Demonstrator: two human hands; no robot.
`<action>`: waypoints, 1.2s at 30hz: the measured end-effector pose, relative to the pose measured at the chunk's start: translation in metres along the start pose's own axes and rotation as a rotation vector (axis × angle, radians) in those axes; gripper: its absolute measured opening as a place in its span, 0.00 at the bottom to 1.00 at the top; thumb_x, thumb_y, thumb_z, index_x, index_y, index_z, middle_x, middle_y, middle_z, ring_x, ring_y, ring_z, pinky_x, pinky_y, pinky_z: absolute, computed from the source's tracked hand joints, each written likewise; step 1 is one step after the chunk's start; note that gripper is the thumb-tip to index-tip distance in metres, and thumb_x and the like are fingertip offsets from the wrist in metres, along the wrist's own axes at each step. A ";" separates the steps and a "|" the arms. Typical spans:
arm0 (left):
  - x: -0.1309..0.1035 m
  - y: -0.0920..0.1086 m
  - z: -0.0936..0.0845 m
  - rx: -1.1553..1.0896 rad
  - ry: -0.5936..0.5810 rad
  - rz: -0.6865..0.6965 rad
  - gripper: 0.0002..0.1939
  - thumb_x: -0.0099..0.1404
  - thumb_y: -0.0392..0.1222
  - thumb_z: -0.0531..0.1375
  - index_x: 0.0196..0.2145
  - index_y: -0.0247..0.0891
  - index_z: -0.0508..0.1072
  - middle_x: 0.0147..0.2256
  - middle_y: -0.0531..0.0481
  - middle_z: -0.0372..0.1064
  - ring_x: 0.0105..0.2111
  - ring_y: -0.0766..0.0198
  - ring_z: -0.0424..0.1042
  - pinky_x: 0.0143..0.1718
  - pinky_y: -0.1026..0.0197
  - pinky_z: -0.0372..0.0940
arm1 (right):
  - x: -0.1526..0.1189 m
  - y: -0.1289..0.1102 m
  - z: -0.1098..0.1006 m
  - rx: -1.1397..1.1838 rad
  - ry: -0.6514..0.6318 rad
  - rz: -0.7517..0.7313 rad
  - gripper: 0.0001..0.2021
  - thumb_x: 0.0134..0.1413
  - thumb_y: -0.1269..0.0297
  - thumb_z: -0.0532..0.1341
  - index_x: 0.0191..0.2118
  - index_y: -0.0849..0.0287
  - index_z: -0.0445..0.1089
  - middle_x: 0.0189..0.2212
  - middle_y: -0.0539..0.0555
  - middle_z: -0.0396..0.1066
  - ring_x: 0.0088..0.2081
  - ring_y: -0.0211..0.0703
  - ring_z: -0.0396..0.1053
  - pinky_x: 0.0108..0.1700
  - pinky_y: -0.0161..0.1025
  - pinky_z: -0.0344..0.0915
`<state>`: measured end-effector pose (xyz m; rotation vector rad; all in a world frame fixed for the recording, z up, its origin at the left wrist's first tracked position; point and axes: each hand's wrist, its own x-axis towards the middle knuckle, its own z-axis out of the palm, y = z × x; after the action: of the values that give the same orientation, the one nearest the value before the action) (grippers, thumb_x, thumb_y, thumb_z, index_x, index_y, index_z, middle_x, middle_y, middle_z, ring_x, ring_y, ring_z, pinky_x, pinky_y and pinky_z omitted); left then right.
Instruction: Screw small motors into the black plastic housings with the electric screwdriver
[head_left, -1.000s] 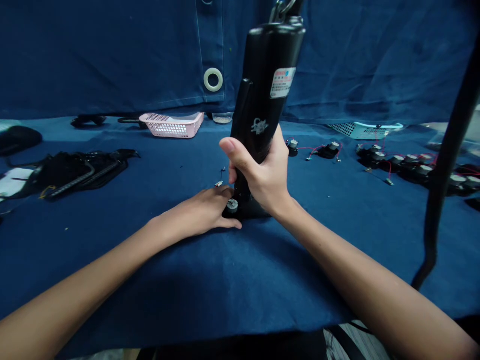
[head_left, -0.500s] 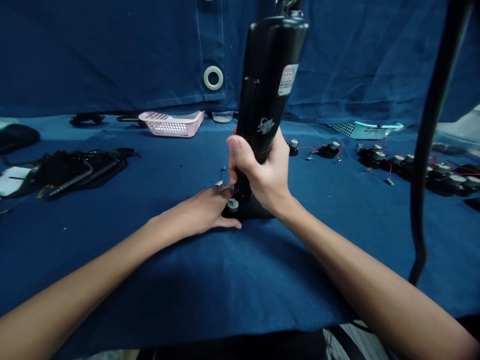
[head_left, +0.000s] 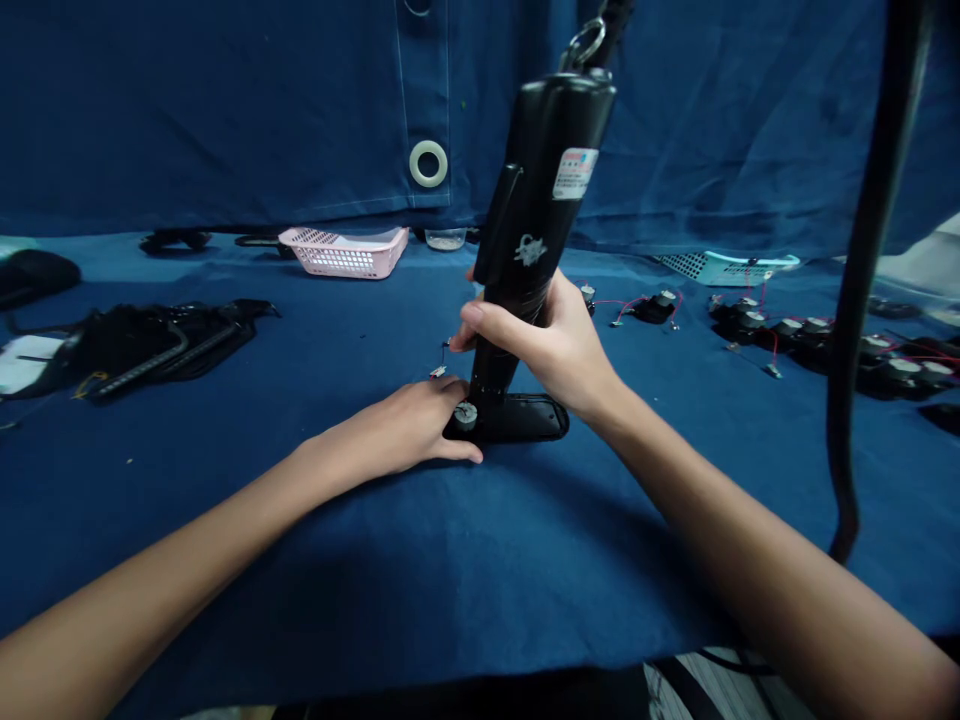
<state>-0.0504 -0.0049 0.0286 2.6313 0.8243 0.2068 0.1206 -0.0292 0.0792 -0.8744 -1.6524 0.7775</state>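
Observation:
In the middle of the head view, my right hand (head_left: 559,345) is wrapped round a black electric screwdriver (head_left: 544,170). The tool leans with its top to the right and hangs from a metal ring at its upper end. Its lower end meets a flat black plastic shell (head_left: 529,420) on the blue cloth; the tip itself I cannot make out. My left hand (head_left: 409,425) holds the left end of that shell between thumb and fingers. A small round silvery motor (head_left: 465,414) sits there, beside the screwdriver's tip. A small connector on a wire (head_left: 438,371) lies just beyond my left fingers.
Several black parts with silvery motors and red wires (head_left: 817,335) lie at the right. Black strips and parts (head_left: 165,350) lie at the left. A pink basket (head_left: 349,262) and a turquoise basket (head_left: 724,268) stand along the back curtain. A thick black cable (head_left: 862,280) hangs at the right.
The screwdriver's top has dropped lower and tilted more to the right. My right hand has shifted slightly right, uncovering more of the shell. My left hand has barely moved.

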 end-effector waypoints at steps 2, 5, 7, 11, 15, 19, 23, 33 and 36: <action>0.000 0.000 0.000 0.007 0.018 0.004 0.29 0.62 0.53 0.64 0.53 0.33 0.65 0.51 0.38 0.67 0.51 0.45 0.68 0.51 0.48 0.65 | -0.001 -0.005 -0.013 -0.123 -0.153 0.101 0.16 0.55 0.53 0.64 0.43 0.60 0.69 0.34 0.50 0.73 0.38 0.41 0.74 0.40 0.38 0.73; 0.001 0.000 -0.001 0.015 0.027 0.043 0.29 0.61 0.52 0.65 0.54 0.32 0.64 0.51 0.37 0.67 0.51 0.46 0.69 0.50 0.50 0.66 | 0.000 -0.008 -0.026 -0.313 -0.362 0.203 0.16 0.54 0.50 0.64 0.38 0.60 0.74 0.35 0.52 0.74 0.40 0.43 0.72 0.40 0.37 0.71; 0.000 0.001 -0.002 0.016 0.024 0.065 0.30 0.61 0.50 0.66 0.55 0.33 0.63 0.52 0.37 0.67 0.51 0.47 0.69 0.51 0.51 0.66 | 0.001 -0.006 -0.030 -0.336 -0.469 0.273 0.17 0.53 0.49 0.64 0.37 0.60 0.75 0.34 0.53 0.74 0.38 0.43 0.72 0.37 0.36 0.72; -0.001 0.002 -0.002 0.011 0.035 0.060 0.30 0.61 0.50 0.66 0.54 0.31 0.64 0.48 0.38 0.69 0.48 0.48 0.70 0.49 0.51 0.67 | 0.002 -0.002 -0.029 -0.175 -0.598 0.461 0.16 0.52 0.51 0.65 0.39 0.60 0.74 0.36 0.54 0.75 0.34 0.43 0.74 0.31 0.37 0.75; -0.001 0.002 -0.001 -0.006 0.039 0.055 0.29 0.60 0.50 0.66 0.53 0.31 0.65 0.49 0.38 0.68 0.49 0.48 0.69 0.50 0.51 0.66 | -0.001 -0.002 -0.026 -0.037 -0.561 0.594 0.15 0.52 0.55 0.66 0.39 0.61 0.73 0.34 0.55 0.76 0.31 0.44 0.76 0.35 0.41 0.77; 0.001 0.003 -0.001 -0.005 0.038 0.052 0.26 0.60 0.49 0.67 0.50 0.31 0.66 0.49 0.38 0.69 0.50 0.48 0.69 0.50 0.51 0.65 | -0.006 0.001 -0.021 0.015 -0.484 0.556 0.07 0.53 0.63 0.64 0.35 0.60 0.74 0.33 0.53 0.76 0.37 0.44 0.77 0.39 0.40 0.78; 0.001 0.002 -0.001 -0.011 0.052 0.062 0.27 0.60 0.49 0.67 0.51 0.31 0.66 0.50 0.38 0.68 0.51 0.48 0.69 0.51 0.52 0.65 | -0.010 0.006 -0.013 -0.048 -0.412 0.525 0.04 0.49 0.65 0.64 0.30 0.61 0.72 0.30 0.52 0.75 0.34 0.45 0.77 0.35 0.40 0.79; -0.003 0.000 0.003 -0.061 0.027 -0.005 0.32 0.61 0.54 0.64 0.58 0.39 0.63 0.54 0.42 0.65 0.52 0.48 0.68 0.53 0.50 0.63 | 0.027 -0.070 -0.060 -0.101 0.067 0.391 0.11 0.58 0.61 0.57 0.31 0.62 0.70 0.27 0.55 0.74 0.30 0.41 0.76 0.36 0.35 0.77; -0.008 -0.001 0.007 -0.068 0.039 -0.027 0.33 0.64 0.55 0.62 0.61 0.39 0.60 0.57 0.42 0.63 0.59 0.45 0.62 0.55 0.50 0.62 | 0.007 -0.042 -0.077 0.082 0.150 0.718 0.10 0.60 0.61 0.55 0.34 0.62 0.68 0.28 0.57 0.75 0.29 0.40 0.76 0.33 0.32 0.76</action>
<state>-0.0558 -0.0110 0.0211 2.5586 0.8500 0.2743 0.1874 -0.0401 0.1355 -1.4545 -1.1527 1.2154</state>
